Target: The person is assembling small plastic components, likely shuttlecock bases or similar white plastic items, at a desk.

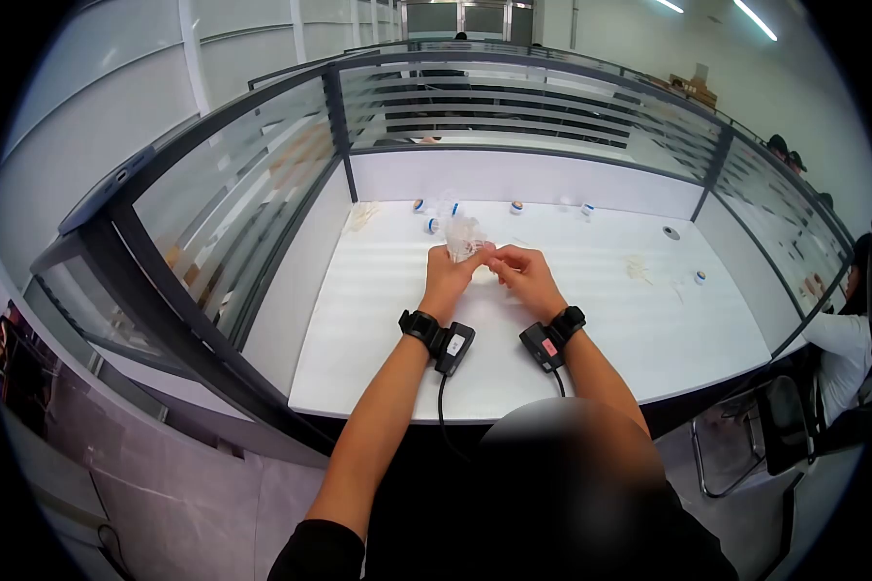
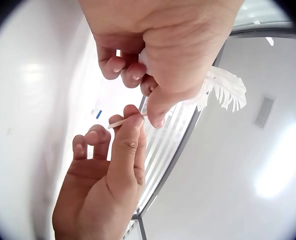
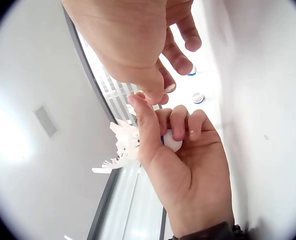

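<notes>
Close together over the white table, both hands work at the same spot. My left hand point(image 1: 444, 279) holds a white fringed, feather-like piece point(image 1: 463, 234), whose cut strips point(image 3: 123, 145) stick out past the thumb in the right wrist view. A small white rounded thing with a blue edge point(image 3: 172, 141) sits under that hand's curled fingers. Between thumb and forefinger, my right hand point(image 1: 531, 281) pinches a thin pale stick point(image 2: 117, 123). The stick's other end runs to the left thumb tip, where the fingers hide it.
Several small jars with blue-and-white lids stand toward the back, one jar point(image 1: 516, 207) behind the hands and another point(image 1: 700, 278) at right. Thin pale sticks point(image 1: 638, 268) lie on the right, more sticks point(image 1: 362, 215) at the back left. Low partitions point(image 1: 523, 174) enclose the table point(image 1: 388, 358).
</notes>
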### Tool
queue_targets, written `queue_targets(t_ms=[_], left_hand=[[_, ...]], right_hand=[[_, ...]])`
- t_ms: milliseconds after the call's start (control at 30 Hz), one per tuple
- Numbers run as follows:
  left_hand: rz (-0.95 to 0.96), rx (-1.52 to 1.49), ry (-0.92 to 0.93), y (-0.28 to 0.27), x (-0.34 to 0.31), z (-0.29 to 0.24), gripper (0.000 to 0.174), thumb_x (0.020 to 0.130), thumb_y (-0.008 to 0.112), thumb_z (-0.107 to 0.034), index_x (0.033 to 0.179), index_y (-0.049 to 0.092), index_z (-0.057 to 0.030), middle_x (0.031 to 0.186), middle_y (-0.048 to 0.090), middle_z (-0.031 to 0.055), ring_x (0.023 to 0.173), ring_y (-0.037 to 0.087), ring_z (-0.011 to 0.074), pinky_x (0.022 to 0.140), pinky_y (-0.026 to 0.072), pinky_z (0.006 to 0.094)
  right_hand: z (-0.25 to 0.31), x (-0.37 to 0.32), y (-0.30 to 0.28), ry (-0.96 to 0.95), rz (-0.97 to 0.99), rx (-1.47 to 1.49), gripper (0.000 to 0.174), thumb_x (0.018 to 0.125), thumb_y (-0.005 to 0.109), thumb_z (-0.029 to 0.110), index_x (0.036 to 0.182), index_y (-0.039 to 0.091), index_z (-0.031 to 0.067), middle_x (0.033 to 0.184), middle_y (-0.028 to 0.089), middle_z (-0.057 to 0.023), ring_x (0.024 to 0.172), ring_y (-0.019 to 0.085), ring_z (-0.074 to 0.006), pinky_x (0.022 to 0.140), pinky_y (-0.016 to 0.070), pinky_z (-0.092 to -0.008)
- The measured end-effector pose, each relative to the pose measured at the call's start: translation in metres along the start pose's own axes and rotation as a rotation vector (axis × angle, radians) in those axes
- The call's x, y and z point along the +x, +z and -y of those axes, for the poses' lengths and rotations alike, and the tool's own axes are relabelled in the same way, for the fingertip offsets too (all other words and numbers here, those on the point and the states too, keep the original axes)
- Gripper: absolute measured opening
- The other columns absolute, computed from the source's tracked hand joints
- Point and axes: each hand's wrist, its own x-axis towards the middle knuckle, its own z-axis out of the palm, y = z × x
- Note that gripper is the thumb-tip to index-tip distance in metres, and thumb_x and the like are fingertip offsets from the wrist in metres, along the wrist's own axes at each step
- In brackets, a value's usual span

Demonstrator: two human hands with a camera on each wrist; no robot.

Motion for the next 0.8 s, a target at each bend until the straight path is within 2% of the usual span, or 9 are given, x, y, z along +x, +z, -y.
queue_targets(t_ms=[167,267,367,567,667,800], left_hand=[[-0.102,-0.047,-0.025,-0.0035,0.005,0.0017,0.029,0.087,0.083,-0.028,0.099,0.075,-0.0023,0.074,0.062,-0.0033,0.058,0.047,0.0051,0.051,0.0343,0.0244],[-0.121,-0.1,-0.003,-0.0035,0.0036,0.0029,0.03,0.087,0.083,-0.03,0.097,0.078,-0.0028,0.072,0.062,-0.0047,0.059,0.047,0.005,0.052,0.035,0.0254],[-0.118,-0.12,-0.013,-0.0054,0.0066,0.004,0.026,0.088,0.082,-0.025,0.099,0.075,-0.0021,0.074,0.06,-0.0036,0.057,0.046,0.0051,0.051,0.0343,0.0245],[-0.17,-0.256,-0.026,-0.007,0.0085,0.0073,0.03,0.09,0.081,-0.029,0.101,0.074,-0.0022,0.073,0.055,-0.0052,0.059,0.045,0.0047,0.052,0.0341,0.024],[-0.199,-0.21,-0.002,-0.0086,0.0092,0.0067,0.031,0.09,0.08,-0.032,0.103,0.077,-0.0041,0.07,0.053,-0.008,0.056,0.039,0.0034,0.05,0.0307,0.024],[-0.04,-0.058,-0.053,-0.0087,0.0046,0.0008,0.037,0.09,0.08,-0.032,0.109,0.074,-0.0009,0.073,0.056,-0.0052,0.06,0.045,0.0041,0.052,0.0349,0.024]], right_hand=[[0.0052,0.0002,0.0009,0.031,-0.015,-0.027,0.023,0.095,0.073,0.023,0.104,0.075,0.0017,0.083,0.069,-0.0011,0.069,0.057,-0.0086,0.063,0.0474,-0.026],[0.0084,-0.0015,0.0024,0.025,-0.022,-0.027,0.023,0.095,0.074,0.023,0.103,0.075,0.0016,0.082,0.068,-0.0012,0.068,0.056,-0.0085,0.063,0.0474,-0.0262],[0.0055,0.0013,0.0005,0.017,-0.018,-0.03,0.024,0.095,0.074,0.024,0.102,0.075,0.0011,0.083,0.069,-0.0018,0.068,0.057,-0.0084,0.063,0.0478,-0.0258],[0.0037,0.0013,-0.0004,0.029,-0.05,-0.053,0.025,0.095,0.074,0.025,0.102,0.075,0.0005,0.083,0.07,-0.0023,0.069,0.059,-0.0085,0.063,0.0485,-0.0256],[0.0033,0.0021,-0.0005,0.011,-0.082,-0.05,0.025,0.094,0.075,0.025,0.103,0.076,0.0011,0.083,0.07,-0.0018,0.069,0.059,-0.0081,0.063,0.048,-0.025],[0.0042,0.0022,-0.0014,0.01,-0.099,-0.061,0.023,0.094,0.075,0.024,0.102,0.076,0.0025,0.083,0.071,-0.0016,0.068,0.059,-0.0072,0.063,0.0467,-0.024]])
